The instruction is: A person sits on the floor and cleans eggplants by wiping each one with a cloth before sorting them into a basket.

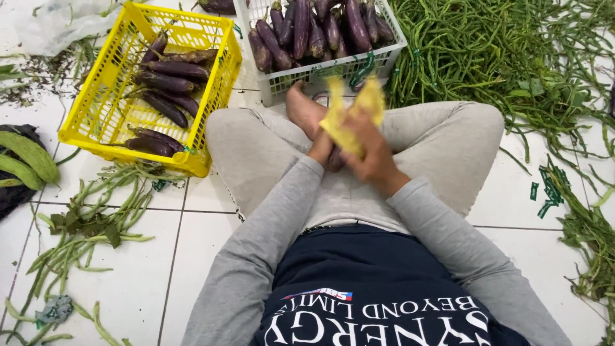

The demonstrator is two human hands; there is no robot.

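I sit cross-legged on a white tiled floor. My right hand grips a yellow cloth that is blurred with motion, over my lap. My left hand is partly hidden under the cloth and holds a dark purple eggplant, of which only the end shows. Both hands meet above my crossed legs, just in front of my bare foot.
A yellow crate with several eggplants stands at the left. A white crate full of eggplants stands ahead. A big heap of long green beans lies at the right. Loose beans and green gourds lie at the left.
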